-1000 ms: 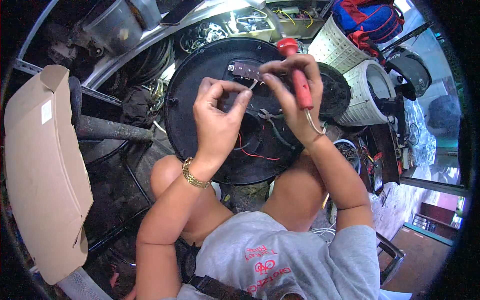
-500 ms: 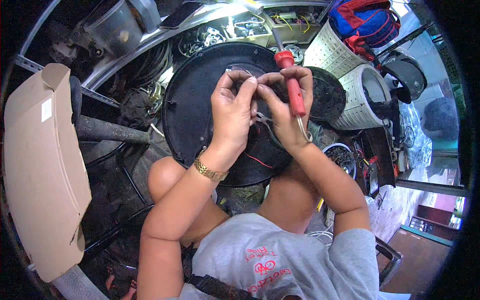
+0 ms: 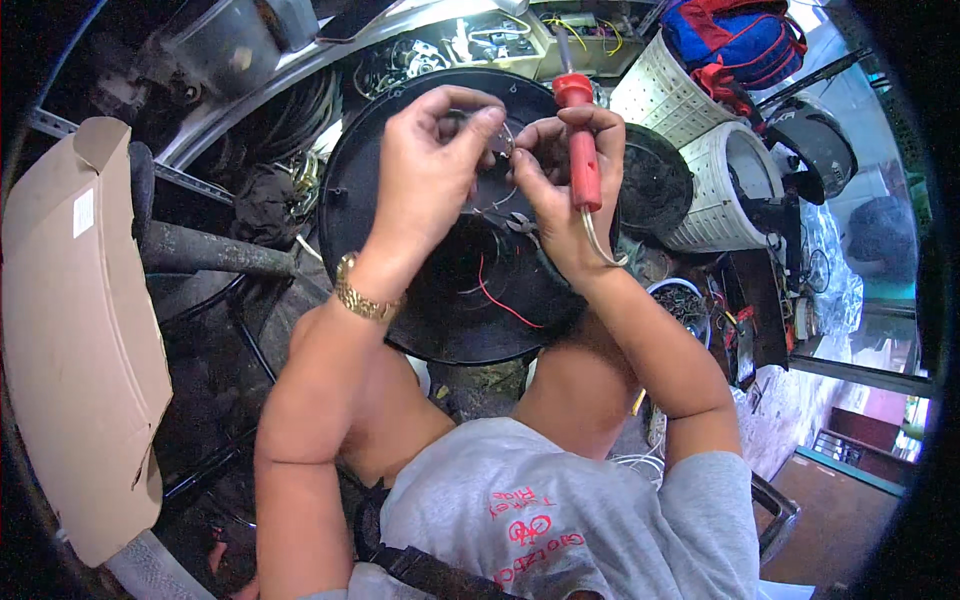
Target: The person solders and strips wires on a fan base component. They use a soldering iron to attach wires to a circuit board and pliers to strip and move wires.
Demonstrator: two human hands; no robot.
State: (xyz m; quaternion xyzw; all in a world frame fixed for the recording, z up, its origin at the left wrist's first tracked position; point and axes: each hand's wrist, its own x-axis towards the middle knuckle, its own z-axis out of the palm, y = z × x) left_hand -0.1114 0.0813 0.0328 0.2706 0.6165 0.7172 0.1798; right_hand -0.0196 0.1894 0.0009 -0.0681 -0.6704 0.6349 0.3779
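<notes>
Thin wire (image 3: 511, 136) is off the tabletop, drawn as a small arc between the fingertips, near one o'clock over the round black tabletop (image 3: 440, 328). Left hand (image 3: 425, 165): thumb and fingers pinched, the wire appearing to run out of the pinch; the exact grip is partly hidden. Right hand (image 3: 562, 205): thumb and forefinger closed at the wire's other side, the red-handled iron (image 3: 584, 170) gripped among the fingers, its metal end toward twelve, apart from the wire. Judgement: mid-step, handling by fingers; the iron is ready but not applied. Whether either wire end is joined cannot be told. No finished join is discernible. Apparently outstanding: the red wire (image 3: 500, 298), lying loose at five o'clock, and the pliers (image 3: 521, 223), idle just right of the tabletop's centre, toward three. Farther out: a tray of electrical parts (image 3: 500, 45) at twelve, a blue-and-red bag (image 3: 728, 38) at two, a white basket (image 3: 712, 200) at three, cardboard (image 3: 85, 340) between eight and nine.
</notes>
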